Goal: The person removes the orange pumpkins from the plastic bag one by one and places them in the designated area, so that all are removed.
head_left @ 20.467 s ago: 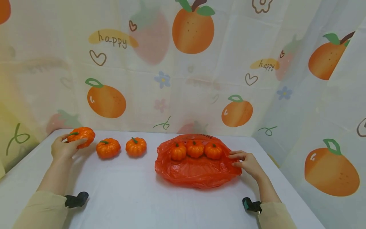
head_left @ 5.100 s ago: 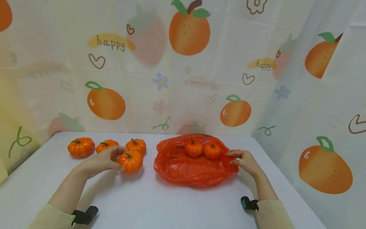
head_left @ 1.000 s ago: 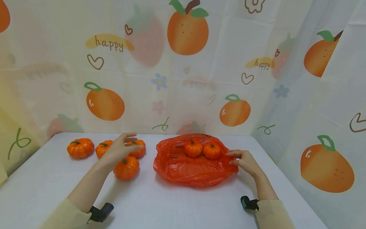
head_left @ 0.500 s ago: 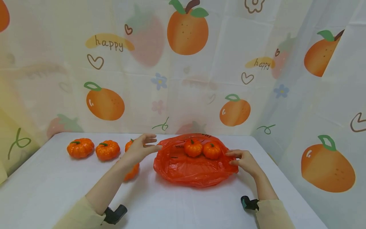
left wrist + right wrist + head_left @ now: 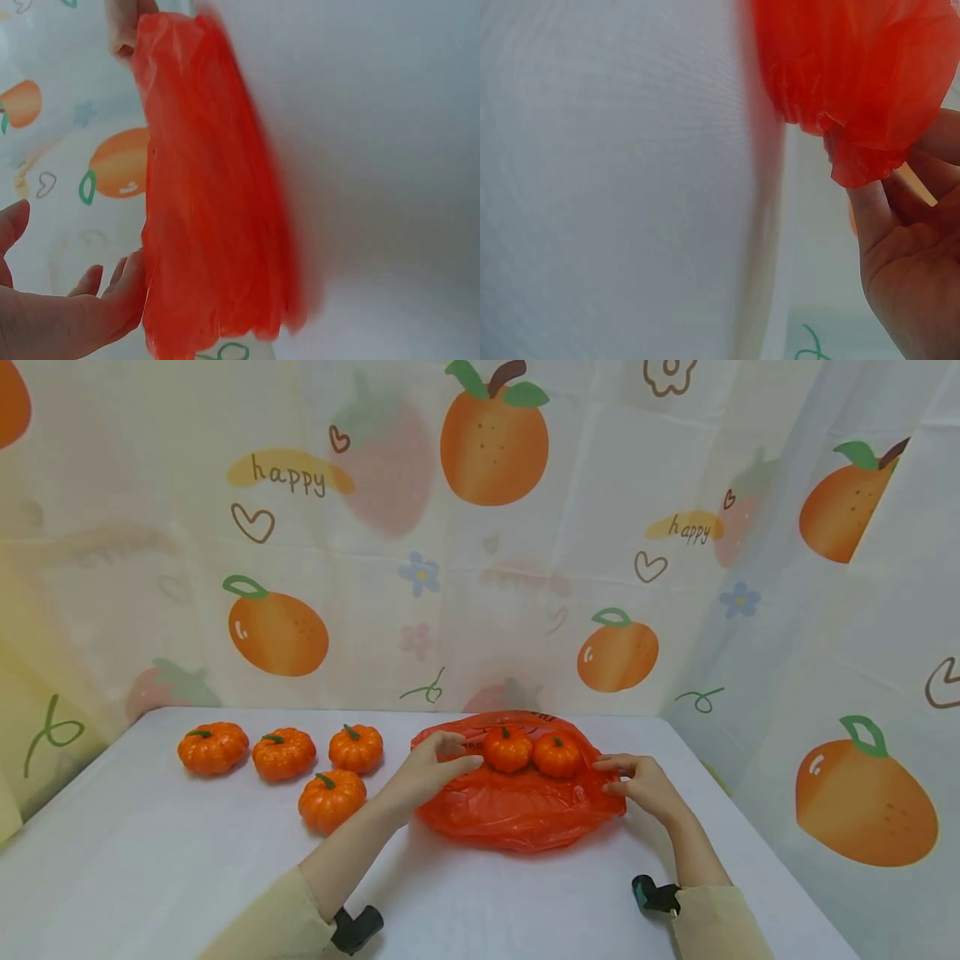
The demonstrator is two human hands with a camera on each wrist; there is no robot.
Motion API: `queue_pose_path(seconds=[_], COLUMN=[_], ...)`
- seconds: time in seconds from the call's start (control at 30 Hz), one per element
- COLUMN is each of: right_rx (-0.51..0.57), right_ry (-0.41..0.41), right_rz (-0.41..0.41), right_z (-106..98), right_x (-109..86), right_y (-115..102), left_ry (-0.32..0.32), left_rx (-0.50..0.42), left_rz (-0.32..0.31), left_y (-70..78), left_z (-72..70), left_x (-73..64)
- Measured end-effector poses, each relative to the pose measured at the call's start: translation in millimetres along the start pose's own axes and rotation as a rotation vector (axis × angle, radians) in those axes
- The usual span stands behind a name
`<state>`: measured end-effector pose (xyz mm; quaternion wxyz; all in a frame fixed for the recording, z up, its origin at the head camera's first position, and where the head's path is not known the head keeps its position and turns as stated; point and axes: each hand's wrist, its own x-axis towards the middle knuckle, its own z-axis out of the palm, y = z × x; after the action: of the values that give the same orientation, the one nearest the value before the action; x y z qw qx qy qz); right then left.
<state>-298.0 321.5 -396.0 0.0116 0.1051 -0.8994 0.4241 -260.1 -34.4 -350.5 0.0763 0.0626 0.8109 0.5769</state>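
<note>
A red plastic bag (image 5: 517, 818) lies on the table with its mouth spread. Inside it sit two small orange pumpkins with green stems, the left one (image 5: 507, 749) beside the right one (image 5: 557, 754). My left hand (image 5: 427, 777) reaches over the bag's left side, fingers parted and holding nothing, fingertips just left of the nearer pumpkin. In the left wrist view the fingers show behind the bag's wall (image 5: 210, 187). My right hand (image 5: 648, 785) pinches the bag's right edge; the right wrist view shows thumb and fingers at the gathered rim (image 5: 866, 161).
Left of the bag, three pumpkins stand in a row: one at far left (image 5: 213, 748), one in the middle (image 5: 284, 754), one nearer the bag (image 5: 356, 749). Another pumpkin (image 5: 332, 802) stands in front, close to the left forearm. A printed curtain (image 5: 495, 610) hangs behind the white table (image 5: 525, 902).
One pumpkin went from the bag to the table, and the left hand let it go in front of the row. That hand then moved right, over the bag. The right hand stayed at the bag's edge.
</note>
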Motion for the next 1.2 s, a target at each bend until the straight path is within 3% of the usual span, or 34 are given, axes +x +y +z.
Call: queue_pose_path(seconds=[0.2,0.33,0.7,1.03,1.2], right_rx=[-0.008,-0.011,0.0,-0.003,-0.006], right_ry=[0.005,0.007,0.01,0.007,0.008], right_rz=[0.003,0.003,-0.006,0.005,0.003], right_z=[0.3,-0.9,0.2,1.4,0.3], right_x=[2.3,2.3,1.8,-0.1,-0.2], right_y=[4.4,5.1,4.7,0.5,0.2], left_ry=[-0.007,-0.02,0.024,0.084,0.113], left_rx=[-0.066,-0.105,-0.221,-0.292,-0.345], left_rz=[-0.056,-0.104,-0.203,-0.201,-0.237], left_y=[0.1,0.2,-4.1,-0.9,2.2], left_z=[20.4,27.6,42.1,56.5,67.6], left_x=[9.2,13.3,32.7,49.9,57.9])
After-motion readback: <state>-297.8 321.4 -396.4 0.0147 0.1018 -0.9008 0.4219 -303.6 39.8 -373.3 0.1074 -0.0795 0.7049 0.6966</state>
